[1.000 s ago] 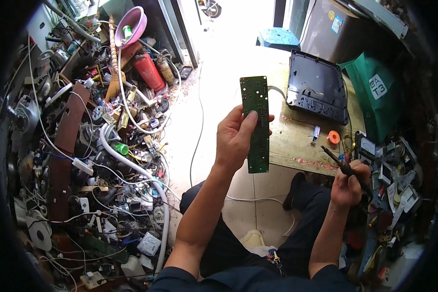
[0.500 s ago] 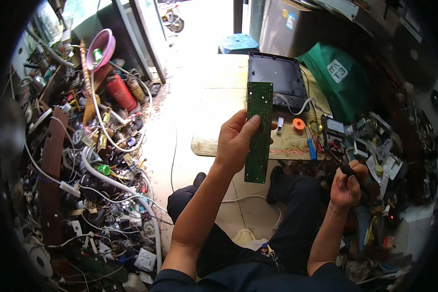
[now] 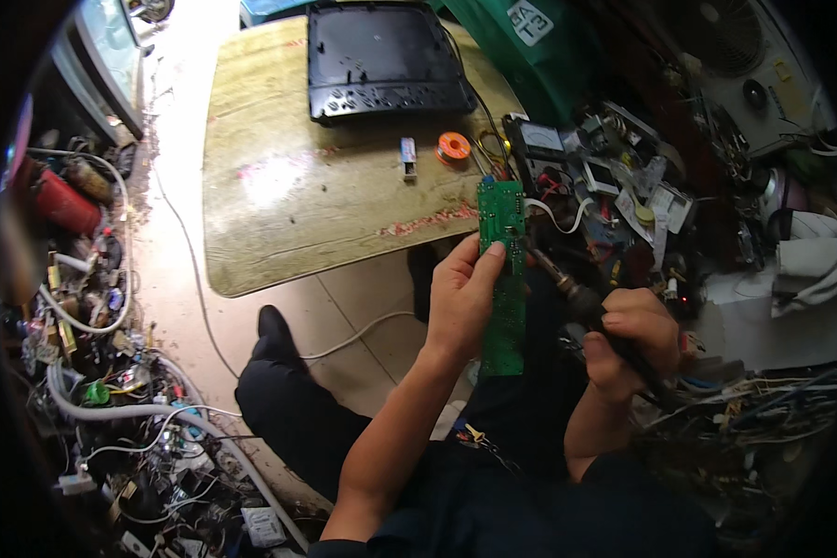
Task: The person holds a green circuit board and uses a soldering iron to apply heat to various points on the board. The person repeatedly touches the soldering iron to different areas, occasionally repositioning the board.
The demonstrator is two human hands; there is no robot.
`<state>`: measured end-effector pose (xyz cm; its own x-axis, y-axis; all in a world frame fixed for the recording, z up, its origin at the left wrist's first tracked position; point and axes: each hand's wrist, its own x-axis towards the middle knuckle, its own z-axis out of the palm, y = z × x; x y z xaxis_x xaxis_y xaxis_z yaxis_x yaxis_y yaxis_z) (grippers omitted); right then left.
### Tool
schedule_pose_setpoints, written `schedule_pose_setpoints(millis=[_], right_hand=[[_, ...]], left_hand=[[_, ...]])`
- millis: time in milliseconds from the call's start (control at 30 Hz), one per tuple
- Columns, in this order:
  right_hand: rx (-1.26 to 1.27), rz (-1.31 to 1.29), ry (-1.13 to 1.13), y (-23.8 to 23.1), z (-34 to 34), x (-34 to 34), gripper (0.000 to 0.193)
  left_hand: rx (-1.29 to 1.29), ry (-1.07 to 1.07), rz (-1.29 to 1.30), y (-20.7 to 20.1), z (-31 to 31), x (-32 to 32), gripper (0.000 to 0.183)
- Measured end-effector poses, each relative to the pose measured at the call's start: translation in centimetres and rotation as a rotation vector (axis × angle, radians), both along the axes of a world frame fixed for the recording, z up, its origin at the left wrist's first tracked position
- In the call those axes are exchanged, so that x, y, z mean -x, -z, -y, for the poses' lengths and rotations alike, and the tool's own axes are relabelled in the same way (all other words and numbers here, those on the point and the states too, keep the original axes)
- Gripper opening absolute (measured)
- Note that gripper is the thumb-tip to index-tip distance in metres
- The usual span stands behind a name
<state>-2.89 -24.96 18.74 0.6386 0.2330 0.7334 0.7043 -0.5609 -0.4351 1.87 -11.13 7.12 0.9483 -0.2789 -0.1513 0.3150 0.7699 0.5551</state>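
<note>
My left hand grips a long, narrow green circuit board at its left edge, thumb lying on its face. The board stands nearly upright above my right thigh, just off the table's near edge. My right hand is closed around the dark handle of a soldering iron. Its metal shaft points up and left toward the board's right edge. Whether the tip touches the board I cannot tell.
On the wooden table lie a black plastic housing, an orange solder spool and a small box. An analog meter sits at the right amid loose parts. Piled scrap and a grey hose lie left.
My view has turned right and down. The soldering iron in my right hand has come close to the board, which my left hand still holds and which now looks brighter.
</note>
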Motion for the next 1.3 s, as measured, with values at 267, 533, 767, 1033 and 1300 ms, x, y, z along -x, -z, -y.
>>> schedule_pose_setpoints(millis=[267,533,767,1033,1300], right_hand=[[0.159,-0.109,0.156,2.8,-0.9,-1.9,0.034],[0.281,-0.171,0.251,4.0,-0.9,-2.1,0.028],[0.385,-0.186,0.275,4.2,-0.8,-2.8,0.031],[0.335,-0.221,0.281,4.6,-1.0,-3.0,0.025],[0.335,-0.226,0.302,4.9,-0.8,-3.2,0.025]], left_hand=[[0.145,0.060,-0.156,2.4,3.1,0.0,0.022],[0.208,0.055,-0.221,3.2,3.7,-0.5,0.021],[0.251,0.073,-0.240,3.4,3.8,-0.5,0.021],[0.205,0.052,-0.211,3.5,4.1,-0.5,0.022],[0.197,0.047,-0.211,3.8,4.5,-0.4,0.023]])
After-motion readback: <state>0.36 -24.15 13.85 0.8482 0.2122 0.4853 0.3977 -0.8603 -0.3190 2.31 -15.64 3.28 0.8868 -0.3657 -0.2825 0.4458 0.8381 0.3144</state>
